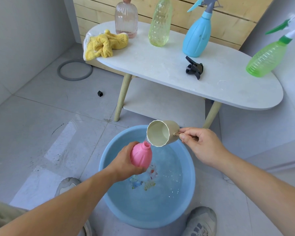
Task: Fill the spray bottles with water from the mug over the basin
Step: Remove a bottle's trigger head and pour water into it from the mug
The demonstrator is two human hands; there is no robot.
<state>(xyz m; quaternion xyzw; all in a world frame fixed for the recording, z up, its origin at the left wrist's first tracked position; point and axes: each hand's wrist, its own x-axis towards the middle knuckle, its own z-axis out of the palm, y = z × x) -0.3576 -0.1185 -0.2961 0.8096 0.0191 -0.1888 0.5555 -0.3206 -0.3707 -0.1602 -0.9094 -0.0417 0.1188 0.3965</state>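
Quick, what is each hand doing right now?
Left hand: grips the pink bottle over the basin.
Right hand: pinches the handle of the tipped mug.

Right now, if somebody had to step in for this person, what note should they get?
Left hand grips the uncapped pink bottle, tilted over the basin.
Right hand holds the mug by its handle, tipped; water trickles into the bottle's neck.
On the table: blue spray bottle and green spray bottle with triggers on, yellow-green bottle, clear bottle, loose black trigger head.
Done: pouring under way; fill levels unclear.
Left: finish the pink bottle, probably cap it, then the others as needed.
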